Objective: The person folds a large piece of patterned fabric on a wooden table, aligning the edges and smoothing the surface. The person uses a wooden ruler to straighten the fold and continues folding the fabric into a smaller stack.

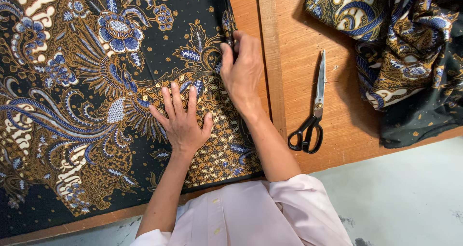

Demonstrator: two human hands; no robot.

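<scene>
While left hand (182, 122) flattens batik cloth (87, 82), right hand (241, 72) fingertips hidden at edge.

A dark patterned cloth (96, 82) with gold, blue and white flowers and feathers lies spread flat under both hands. The left hand (181, 123) presses palm-down on it, fingers spread and pointing away from the person. Just beyond and beside it, the right hand (241, 70) rests at the cloth's edge, its fingertips (230, 46) pinching the hem against the wooden table (299, 48). A raised wooden strip (271, 58) runs just outside the right hand. Further out on that side lie black-handled scissors (311, 113) – blades shut, pointing away – and beyond them a crumpled heap of similar cloth (405, 48). Pale pink sleeves (289, 207) cover the upper arms – forearms bare
</scene>
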